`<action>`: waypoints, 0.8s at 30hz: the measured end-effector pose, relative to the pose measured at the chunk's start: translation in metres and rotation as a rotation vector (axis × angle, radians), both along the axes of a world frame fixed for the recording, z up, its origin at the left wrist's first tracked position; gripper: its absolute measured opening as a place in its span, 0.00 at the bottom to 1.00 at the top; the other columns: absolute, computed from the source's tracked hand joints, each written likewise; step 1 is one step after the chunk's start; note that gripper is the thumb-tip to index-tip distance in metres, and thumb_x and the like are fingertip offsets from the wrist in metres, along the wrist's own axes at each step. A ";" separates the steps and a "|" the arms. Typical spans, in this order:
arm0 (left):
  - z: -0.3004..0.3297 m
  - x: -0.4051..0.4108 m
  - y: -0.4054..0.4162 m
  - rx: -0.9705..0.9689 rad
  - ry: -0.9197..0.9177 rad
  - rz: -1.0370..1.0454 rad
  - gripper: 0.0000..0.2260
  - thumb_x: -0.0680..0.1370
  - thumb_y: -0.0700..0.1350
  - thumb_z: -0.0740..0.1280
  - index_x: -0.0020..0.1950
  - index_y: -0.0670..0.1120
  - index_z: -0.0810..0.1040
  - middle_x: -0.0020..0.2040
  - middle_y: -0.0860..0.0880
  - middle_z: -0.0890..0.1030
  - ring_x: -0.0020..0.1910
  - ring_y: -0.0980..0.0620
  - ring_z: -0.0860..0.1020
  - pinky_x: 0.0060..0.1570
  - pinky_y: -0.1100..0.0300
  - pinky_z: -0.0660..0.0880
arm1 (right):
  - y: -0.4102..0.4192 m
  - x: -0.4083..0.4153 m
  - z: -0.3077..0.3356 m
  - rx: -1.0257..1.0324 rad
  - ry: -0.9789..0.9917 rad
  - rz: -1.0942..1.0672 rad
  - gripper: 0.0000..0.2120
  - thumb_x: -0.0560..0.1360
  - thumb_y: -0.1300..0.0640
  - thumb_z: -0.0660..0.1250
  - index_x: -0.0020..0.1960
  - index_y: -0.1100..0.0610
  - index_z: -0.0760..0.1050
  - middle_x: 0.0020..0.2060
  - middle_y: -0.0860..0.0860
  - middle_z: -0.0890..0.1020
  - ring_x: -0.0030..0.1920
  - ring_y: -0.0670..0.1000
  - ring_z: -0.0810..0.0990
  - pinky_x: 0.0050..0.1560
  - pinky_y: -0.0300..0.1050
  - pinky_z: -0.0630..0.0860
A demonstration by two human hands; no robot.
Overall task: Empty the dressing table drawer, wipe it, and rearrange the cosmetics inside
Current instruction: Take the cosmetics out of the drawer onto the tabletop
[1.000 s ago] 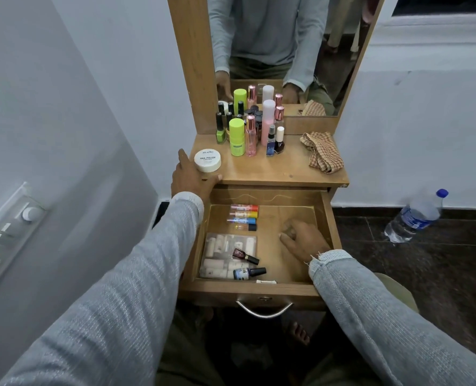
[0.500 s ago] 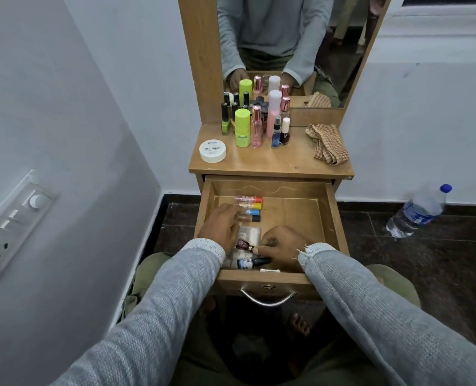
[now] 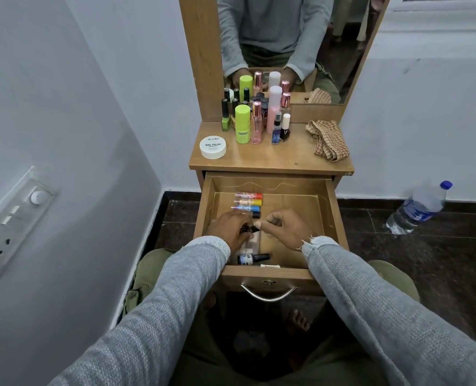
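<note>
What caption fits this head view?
Both hands, left hand and right hand, reach into the open wooden drawer holding small cosmetics.

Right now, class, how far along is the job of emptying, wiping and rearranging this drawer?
Done: many bottles and a round white nail polish tub already stand on the wooden tabletop. In hand: both hands are in the open wooden drawer; the left hand grips a small dark bottle, the right hand pinches beside it. Left: three coloured tubes, a blue-labelled bottle, then wiping with the checked cloth and rearranging.
</note>
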State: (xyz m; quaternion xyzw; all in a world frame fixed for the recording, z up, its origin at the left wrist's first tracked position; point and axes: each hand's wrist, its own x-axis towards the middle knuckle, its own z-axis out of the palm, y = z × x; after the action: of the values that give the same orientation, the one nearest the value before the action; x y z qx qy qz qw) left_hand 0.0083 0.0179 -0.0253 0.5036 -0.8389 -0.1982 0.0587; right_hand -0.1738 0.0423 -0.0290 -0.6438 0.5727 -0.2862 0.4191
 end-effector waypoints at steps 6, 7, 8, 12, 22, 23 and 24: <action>0.001 0.008 -0.002 0.080 0.150 0.232 0.09 0.76 0.44 0.69 0.56 0.47 0.80 0.55 0.47 0.81 0.52 0.47 0.79 0.56 0.53 0.76 | 0.006 -0.007 -0.006 0.201 0.068 0.117 0.12 0.73 0.47 0.70 0.44 0.56 0.78 0.37 0.50 0.82 0.35 0.46 0.80 0.36 0.37 0.77; 0.000 0.009 -0.002 0.093 0.166 0.257 0.09 0.76 0.45 0.70 0.55 0.47 0.80 0.54 0.47 0.82 0.51 0.47 0.79 0.56 0.52 0.76 | 0.009 -0.009 -0.007 0.257 0.110 0.184 0.13 0.73 0.47 0.71 0.45 0.57 0.78 0.37 0.49 0.83 0.35 0.44 0.80 0.36 0.37 0.76; 0.000 0.009 -0.002 0.104 0.175 0.268 0.08 0.76 0.45 0.70 0.54 0.47 0.81 0.53 0.47 0.82 0.51 0.47 0.80 0.55 0.52 0.77 | 0.010 -0.010 -0.009 0.308 0.135 0.236 0.14 0.72 0.47 0.72 0.47 0.58 0.79 0.38 0.49 0.84 0.35 0.44 0.80 0.37 0.38 0.77; 0.000 0.008 -0.003 0.124 0.192 0.276 0.05 0.75 0.46 0.71 0.50 0.48 0.80 0.50 0.48 0.82 0.48 0.48 0.79 0.53 0.52 0.77 | 0.010 -0.012 -0.012 0.419 0.064 0.270 0.14 0.70 0.53 0.76 0.48 0.61 0.79 0.39 0.53 0.85 0.37 0.48 0.82 0.39 0.42 0.78; -0.001 0.008 -0.003 0.109 0.231 0.251 0.06 0.75 0.46 0.71 0.50 0.46 0.80 0.49 0.49 0.82 0.47 0.50 0.79 0.52 0.54 0.77 | 0.006 -0.014 -0.005 0.325 -0.115 0.168 0.05 0.70 0.61 0.74 0.44 0.59 0.80 0.35 0.53 0.84 0.34 0.47 0.80 0.35 0.37 0.77; 0.000 0.008 -0.003 0.097 0.255 0.256 0.06 0.74 0.46 0.71 0.49 0.45 0.80 0.48 0.49 0.81 0.47 0.49 0.78 0.51 0.54 0.77 | 0.005 -0.015 -0.002 0.291 -0.137 0.136 0.04 0.71 0.61 0.74 0.43 0.58 0.80 0.34 0.51 0.84 0.33 0.45 0.80 0.35 0.37 0.77; -0.001 0.007 -0.002 0.080 0.297 0.268 0.06 0.74 0.45 0.72 0.48 0.44 0.80 0.47 0.48 0.81 0.46 0.49 0.78 0.50 0.54 0.76 | 0.005 -0.017 0.001 0.252 -0.149 0.096 0.03 0.71 0.61 0.74 0.43 0.58 0.80 0.34 0.51 0.84 0.33 0.45 0.80 0.35 0.37 0.77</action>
State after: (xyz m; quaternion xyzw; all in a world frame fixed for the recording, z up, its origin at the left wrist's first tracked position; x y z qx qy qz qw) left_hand 0.0158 0.0155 -0.0259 0.5780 -0.7378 -0.2940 0.1875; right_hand -0.1908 0.0469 -0.0278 -0.5899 0.5399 -0.2386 0.5510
